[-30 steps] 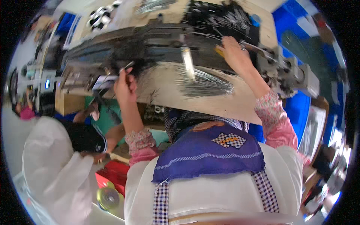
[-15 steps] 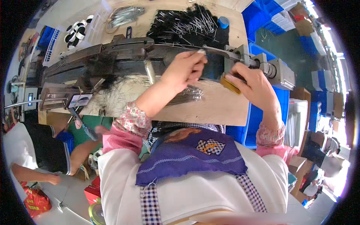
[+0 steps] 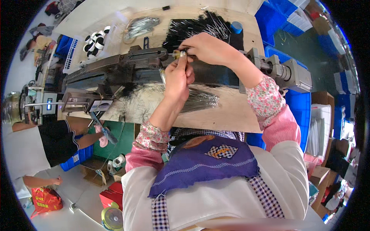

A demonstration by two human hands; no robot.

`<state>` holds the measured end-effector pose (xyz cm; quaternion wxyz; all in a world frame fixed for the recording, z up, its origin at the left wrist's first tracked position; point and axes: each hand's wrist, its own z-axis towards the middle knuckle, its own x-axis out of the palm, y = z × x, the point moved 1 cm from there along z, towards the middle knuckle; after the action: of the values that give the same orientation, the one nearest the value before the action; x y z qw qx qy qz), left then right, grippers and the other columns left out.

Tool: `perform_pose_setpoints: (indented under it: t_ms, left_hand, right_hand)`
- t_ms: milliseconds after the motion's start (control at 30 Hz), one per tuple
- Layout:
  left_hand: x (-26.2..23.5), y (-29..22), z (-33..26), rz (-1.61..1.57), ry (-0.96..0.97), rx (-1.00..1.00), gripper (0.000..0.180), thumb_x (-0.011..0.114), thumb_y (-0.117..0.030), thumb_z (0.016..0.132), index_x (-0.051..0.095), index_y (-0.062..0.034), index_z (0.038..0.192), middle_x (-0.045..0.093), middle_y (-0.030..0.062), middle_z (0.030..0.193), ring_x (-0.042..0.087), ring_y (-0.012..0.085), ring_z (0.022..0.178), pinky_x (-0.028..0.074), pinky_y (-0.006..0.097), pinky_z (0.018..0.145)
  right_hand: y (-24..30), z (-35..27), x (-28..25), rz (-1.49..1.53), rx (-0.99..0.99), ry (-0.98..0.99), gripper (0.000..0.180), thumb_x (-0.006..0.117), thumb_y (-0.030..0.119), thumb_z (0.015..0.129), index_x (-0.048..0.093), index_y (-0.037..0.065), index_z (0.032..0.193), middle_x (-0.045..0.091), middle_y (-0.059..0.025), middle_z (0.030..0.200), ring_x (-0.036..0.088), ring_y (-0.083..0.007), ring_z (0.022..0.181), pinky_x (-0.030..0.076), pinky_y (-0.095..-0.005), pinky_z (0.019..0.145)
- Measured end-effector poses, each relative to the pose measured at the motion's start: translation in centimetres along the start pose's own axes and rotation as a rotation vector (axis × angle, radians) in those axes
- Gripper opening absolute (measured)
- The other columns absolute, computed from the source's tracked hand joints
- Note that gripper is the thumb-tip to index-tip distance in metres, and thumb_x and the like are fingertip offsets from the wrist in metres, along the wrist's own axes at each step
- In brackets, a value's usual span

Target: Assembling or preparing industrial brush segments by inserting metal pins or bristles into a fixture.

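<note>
My left hand (image 3: 178, 79) is raised over the dark metal machine (image 3: 146, 59), thumb and fingers pinched at a spot by its clamp end; what they hold is too small to make out. Meeting it from the right, my right hand (image 3: 208, 48) curls its fingers down round a small yellow block (image 3: 177, 54), mostly covered by the fingers. Behind my hands lies a pile of black bristle brushes (image 3: 216, 27) with silver wire stems. A bundle of thin metal wires (image 3: 202, 100) rests on the wooden table in front of the machine.
A grey motor block with shaft (image 3: 289, 73) stands at the machine's right end. White and black rolls (image 3: 94, 40) fill a clear bin at the back left. A blue cap (image 3: 236, 27) sits beside the brushes. Blue crates (image 3: 295, 115) flank the table. Another person's legs (image 3: 58, 134) are at left.
My right hand has swung left from beside the motor end with the yellow block and now meets my left hand near the clamp. My left hand has shifted slightly left. The view has moved a little.
</note>
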<state>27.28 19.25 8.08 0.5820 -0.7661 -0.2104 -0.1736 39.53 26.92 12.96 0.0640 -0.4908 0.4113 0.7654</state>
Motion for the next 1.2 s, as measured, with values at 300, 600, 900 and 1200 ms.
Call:
perform_pose_setpoints:
  t_ms: [300,600,900,1200]
  left_hand:
    - [0.4,-0.3,-0.4,0.018,0.026,-0.046,0.044,0.038,-0.042,0.1,0.056,-0.0014,0.101,0.058,0.0055,0.072,0.059,0.0154,0.062,0.05,0.03,0.058]
    - [-0.3,-2.6,-0.1,-0.802,0.266,-0.173,0.085,0.04,-0.063,0.089,0.03,0.0101,0.13,0.04,0.0231,0.132,0.039,0.0335,0.126,0.029,0.043,0.113]
    - [-0.8,-1.8,-1.1,-0.737,0.227,-0.092,0.07,0.035,-0.058,0.095,0.041,0.0054,0.123,0.047,0.015,0.129,0.043,0.0255,0.124,0.031,0.038,0.11]
    - [-0.8,-2.3,-1.4,-0.619,0.19,-0.012,0.067,0.033,-0.055,0.097,0.042,0.005,0.126,0.047,0.0156,0.13,0.043,0.0242,0.125,0.03,0.037,0.111]
  right_hand:
    - [-0.8,-0.4,-2.2,0.48,0.25,0.121,0.026,0.054,0.011,0.091,0.06,-0.006,0.11,0.065,-0.0087,0.078,0.062,-0.0125,0.064,0.051,-0.0256,0.058]
    - [-1.0,-1.3,-4.9,-0.496,0.121,-0.213,0.029,0.055,0.019,0.09,0.062,0.011,0.117,0.055,-0.0128,0.096,0.055,-0.0303,0.096,0.046,-0.0398,0.08]
    - [1.9,-1.4,-1.2,-0.108,0.019,-0.343,0.022,0.066,0.01,0.075,0.069,0.01,0.097,0.059,-0.0064,0.082,0.058,-0.0244,0.082,0.044,-0.0355,0.072]
    - [2.1,-0.1,-1.1,-0.219,-0.105,-0.262,0.011,0.064,0.015,0.077,0.07,0.012,0.086,0.059,-0.0033,0.076,0.06,-0.0213,0.082,0.039,-0.0359,0.078]
